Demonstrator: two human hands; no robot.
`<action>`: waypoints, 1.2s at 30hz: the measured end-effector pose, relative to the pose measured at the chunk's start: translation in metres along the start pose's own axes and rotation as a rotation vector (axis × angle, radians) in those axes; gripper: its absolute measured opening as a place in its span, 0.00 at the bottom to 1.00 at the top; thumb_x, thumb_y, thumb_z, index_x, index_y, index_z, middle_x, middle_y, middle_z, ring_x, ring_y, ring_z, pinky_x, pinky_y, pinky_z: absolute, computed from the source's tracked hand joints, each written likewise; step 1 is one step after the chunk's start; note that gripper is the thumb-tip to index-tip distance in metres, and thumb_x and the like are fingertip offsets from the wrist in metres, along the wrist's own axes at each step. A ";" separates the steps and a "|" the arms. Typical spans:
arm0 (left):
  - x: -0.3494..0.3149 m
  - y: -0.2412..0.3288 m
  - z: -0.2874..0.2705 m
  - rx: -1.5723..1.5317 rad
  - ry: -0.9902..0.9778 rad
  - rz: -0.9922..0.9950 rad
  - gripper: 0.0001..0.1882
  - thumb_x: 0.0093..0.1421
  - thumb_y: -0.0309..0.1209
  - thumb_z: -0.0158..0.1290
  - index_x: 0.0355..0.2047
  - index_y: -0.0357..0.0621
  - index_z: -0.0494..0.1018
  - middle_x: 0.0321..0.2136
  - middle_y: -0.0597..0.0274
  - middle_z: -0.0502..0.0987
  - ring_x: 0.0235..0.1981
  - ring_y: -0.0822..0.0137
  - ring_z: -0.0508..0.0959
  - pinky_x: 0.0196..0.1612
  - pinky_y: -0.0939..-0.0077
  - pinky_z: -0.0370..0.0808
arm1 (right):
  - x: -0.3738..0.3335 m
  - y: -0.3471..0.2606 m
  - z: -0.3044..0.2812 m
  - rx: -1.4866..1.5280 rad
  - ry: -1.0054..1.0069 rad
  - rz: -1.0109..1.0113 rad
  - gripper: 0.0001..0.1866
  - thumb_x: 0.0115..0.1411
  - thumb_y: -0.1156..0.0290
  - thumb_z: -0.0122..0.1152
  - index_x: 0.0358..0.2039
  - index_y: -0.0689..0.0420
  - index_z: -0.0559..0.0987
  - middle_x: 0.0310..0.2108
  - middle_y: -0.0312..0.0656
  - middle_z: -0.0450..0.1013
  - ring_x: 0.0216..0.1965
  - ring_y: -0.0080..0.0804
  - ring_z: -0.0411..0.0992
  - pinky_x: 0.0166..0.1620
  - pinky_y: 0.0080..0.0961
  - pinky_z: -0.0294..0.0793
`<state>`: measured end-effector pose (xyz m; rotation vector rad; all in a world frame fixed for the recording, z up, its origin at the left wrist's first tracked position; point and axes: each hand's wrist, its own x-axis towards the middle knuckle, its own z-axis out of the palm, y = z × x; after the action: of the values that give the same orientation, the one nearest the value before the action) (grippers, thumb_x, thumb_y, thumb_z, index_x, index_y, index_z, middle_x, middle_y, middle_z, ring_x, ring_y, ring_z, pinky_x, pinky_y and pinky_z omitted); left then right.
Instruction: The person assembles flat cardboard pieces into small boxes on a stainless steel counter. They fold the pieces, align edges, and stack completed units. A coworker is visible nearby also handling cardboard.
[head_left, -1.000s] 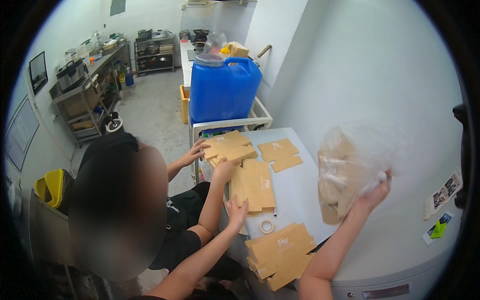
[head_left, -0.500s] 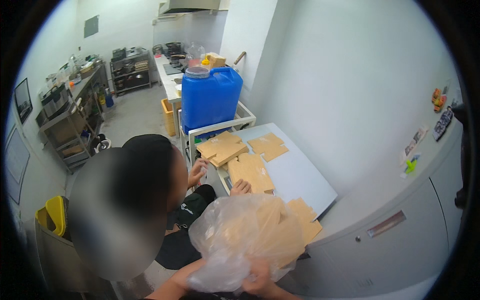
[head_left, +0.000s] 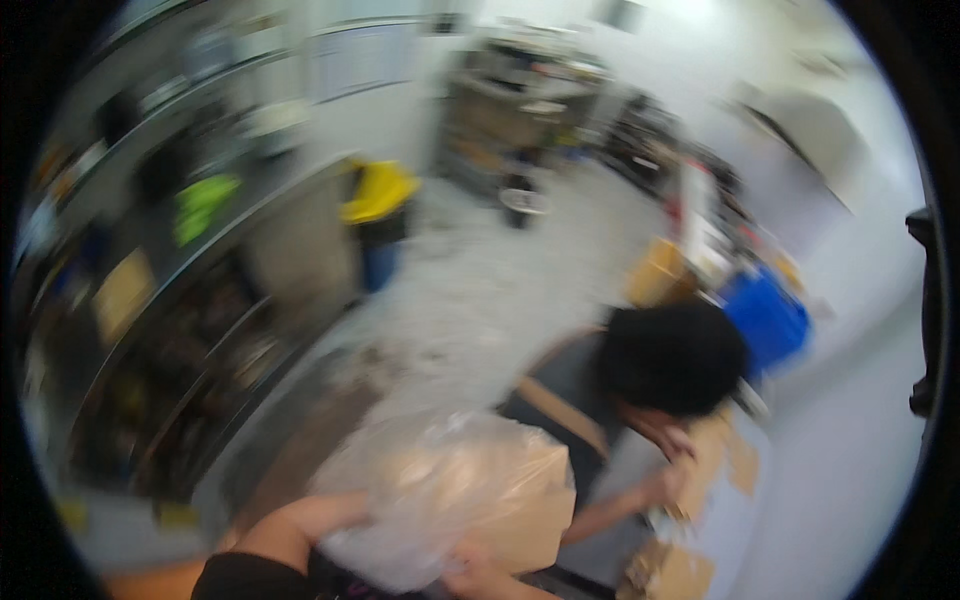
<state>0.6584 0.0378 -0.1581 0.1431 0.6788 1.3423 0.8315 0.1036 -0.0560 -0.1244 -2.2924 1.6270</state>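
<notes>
A clear plastic bag (head_left: pixel 400 480) full of flat brown cardboard pieces (head_left: pixel 525 515) is held up in front of me. My right hand (head_left: pixel 472 570) is closed on its near edge, low down. My left hand (head_left: pixel 350 510) holds the bag's left side, its fingers hidden by the plastic. Some cardboard sticks out at the right of the bag. Beyond it, a person in a black cap (head_left: pixel 675 355) bends over the table, and their hands (head_left: pixel 672 478) are at more cardboard (head_left: pixel 705 455).
At the left stands a metal work table (head_left: pixel 250 230) with a lower shelf and a green cloth (head_left: pixel 203 208). A bin with a yellow lid (head_left: pixel 380 190) is at its end. Grey floor (head_left: pixel 480 300) runs back to a white bucket (head_left: pixel 522 200). A blue jerrycan (head_left: pixel 765 320) is at the right.
My view has swung left, away from the white table towards the floor and work table. The bag has come along in my hands. The picture is now blurred by motion.
</notes>
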 end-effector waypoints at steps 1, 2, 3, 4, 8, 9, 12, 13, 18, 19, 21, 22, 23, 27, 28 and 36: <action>-0.008 -0.004 -0.004 -0.005 0.004 0.044 0.43 0.59 0.65 0.36 0.64 0.46 0.53 0.63 0.55 0.57 0.62 0.52 0.59 0.60 0.50 0.59 | 0.012 0.004 0.010 -0.066 -0.035 0.018 0.09 0.50 0.76 0.55 0.33 0.64 0.75 0.28 0.47 0.73 0.30 0.40 0.73 0.35 0.32 0.72; -0.021 -0.006 -0.009 -0.013 0.027 0.099 0.43 0.59 0.66 0.36 0.64 0.46 0.53 0.63 0.55 0.57 0.62 0.52 0.59 0.60 0.50 0.58 | 0.025 0.006 0.023 0.056 -0.018 0.127 0.07 0.51 0.77 0.54 0.31 0.63 0.76 0.26 0.44 0.73 0.29 0.35 0.72 0.33 0.29 0.71; -0.039 -0.002 -0.016 -0.022 0.062 0.161 0.44 0.59 0.66 0.35 0.64 0.46 0.53 0.63 0.55 0.56 0.62 0.52 0.59 0.60 0.49 0.58 | 0.041 0.007 0.035 0.180 0.013 0.234 0.05 0.51 0.77 0.54 0.30 0.62 0.76 0.25 0.41 0.73 0.28 0.30 0.71 0.32 0.26 0.71; -0.060 0.002 -0.025 -0.050 0.104 0.224 0.44 0.59 0.66 0.35 0.64 0.46 0.53 0.63 0.55 0.56 0.62 0.52 0.58 0.60 0.49 0.58 | 0.058 0.008 0.050 0.479 0.047 0.484 0.04 0.52 0.78 0.54 0.29 0.61 0.76 0.24 0.38 0.73 0.27 0.25 0.70 0.30 0.23 0.70; -0.142 0.014 -0.057 -0.188 0.270 0.483 0.45 0.58 0.67 0.34 0.64 0.47 0.53 0.63 0.55 0.55 0.63 0.52 0.58 0.60 0.48 0.58 | 0.133 0.036 0.102 0.610 -0.023 0.558 0.02 0.52 0.77 0.57 0.27 0.60 0.75 0.24 0.34 0.71 0.26 0.21 0.68 0.29 0.21 0.69; -0.159 0.019 -0.068 -0.222 0.307 0.543 0.45 0.58 0.67 0.34 0.64 0.47 0.53 0.64 0.55 0.55 0.63 0.52 0.57 0.60 0.47 0.57 | 0.151 0.045 0.124 0.589 -0.081 0.554 0.03 0.52 0.77 0.58 0.28 0.59 0.75 0.24 0.34 0.71 0.26 0.21 0.68 0.29 0.21 0.69; -0.211 0.037 -0.115 -0.317 0.398 0.720 0.46 0.58 0.68 0.34 0.65 0.47 0.52 0.64 0.56 0.55 0.63 0.52 0.57 0.60 0.46 0.57 | 0.217 0.066 0.191 0.512 -0.208 0.532 0.08 0.51 0.77 0.60 0.32 0.57 0.72 0.27 0.35 0.70 0.27 0.23 0.69 0.31 0.21 0.70; -0.225 0.041 -0.128 -0.344 0.435 0.775 0.46 0.57 0.69 0.33 0.65 0.47 0.52 0.64 0.56 0.55 0.63 0.52 0.57 0.60 0.46 0.57 | 0.245 0.070 0.208 0.438 -0.199 0.577 0.10 0.50 0.77 0.61 0.33 0.56 0.71 0.28 0.35 0.70 0.28 0.24 0.69 0.32 0.22 0.70; -0.285 0.118 -0.208 -0.674 0.344 0.875 0.49 0.56 0.71 0.31 0.65 0.47 0.51 0.66 0.56 0.52 0.65 0.51 0.55 0.60 0.41 0.55 | 0.402 0.053 0.254 0.362 -0.241 0.329 0.14 0.50 0.82 0.59 0.35 0.54 0.67 0.32 0.38 0.68 0.35 0.27 0.69 0.39 0.26 0.74; -0.289 0.146 -0.222 -0.548 0.317 0.926 0.51 0.53 0.74 0.29 0.67 0.52 0.49 0.66 0.59 0.52 0.65 0.48 0.52 0.59 0.35 0.53 | 0.434 0.045 0.259 0.363 -0.247 0.220 0.16 0.50 0.83 0.59 0.36 0.54 0.67 0.31 0.37 0.68 0.34 0.27 0.70 0.39 0.26 0.74; -0.286 0.209 -0.245 -0.308 0.326 0.934 0.39 0.61 0.66 0.33 0.66 0.60 0.48 0.64 0.59 0.54 0.66 0.51 0.52 0.57 0.33 0.57 | 0.504 0.027 0.264 0.291 -0.212 0.024 0.18 0.49 0.85 0.58 0.38 0.55 0.65 0.32 0.37 0.67 0.34 0.28 0.70 0.40 0.27 0.74; -0.273 0.247 -0.255 -0.213 0.547 0.908 0.36 0.63 0.60 0.36 0.66 0.56 0.50 0.62 0.57 0.58 0.63 0.54 0.57 0.56 0.40 0.61 | 0.540 0.019 0.266 0.199 -0.155 -0.013 0.18 0.49 0.85 0.58 0.39 0.56 0.65 0.33 0.39 0.67 0.35 0.28 0.70 0.39 0.26 0.74; -0.261 0.283 -0.266 -0.123 0.714 0.906 0.33 0.65 0.54 0.39 0.65 0.52 0.53 0.60 0.56 0.61 0.61 0.56 0.61 0.55 0.47 0.65 | 0.577 0.013 0.268 0.125 -0.125 -0.006 0.18 0.49 0.84 0.58 0.39 0.57 0.65 0.34 0.40 0.67 0.36 0.29 0.70 0.39 0.26 0.74; -0.241 0.401 -0.337 0.427 1.079 0.985 0.21 0.63 0.37 0.45 0.51 0.36 0.68 0.41 0.50 0.76 0.44 0.63 0.74 0.48 0.70 0.69 | 0.698 0.024 0.273 0.100 -0.485 -0.204 0.09 0.43 0.77 0.63 0.26 0.65 0.74 0.32 0.36 0.69 0.36 0.28 0.68 0.44 0.27 0.69; -0.235 0.413 -0.352 0.444 1.161 1.022 0.20 0.63 0.37 0.46 0.49 0.36 0.69 0.42 0.47 0.76 0.44 0.57 0.75 0.49 0.68 0.69 | 0.721 0.039 0.288 -0.161 -0.488 -0.270 0.08 0.43 0.76 0.62 0.25 0.65 0.75 0.34 0.39 0.71 0.38 0.33 0.69 0.44 0.27 0.68; -0.208 0.432 -0.361 1.071 1.853 1.286 0.34 0.53 0.47 0.58 0.55 0.42 0.61 0.54 0.45 0.62 0.56 0.45 0.61 0.56 0.53 0.59 | 0.791 0.122 0.260 -0.129 -0.240 -0.526 0.10 0.47 0.82 0.59 0.32 0.65 0.78 0.36 0.46 0.73 0.41 0.42 0.71 0.45 0.31 0.69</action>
<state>0.0879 -0.1489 -0.1683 0.1524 3.2776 1.8613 -0.0101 0.1134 -0.0781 0.6230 -2.3286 1.2747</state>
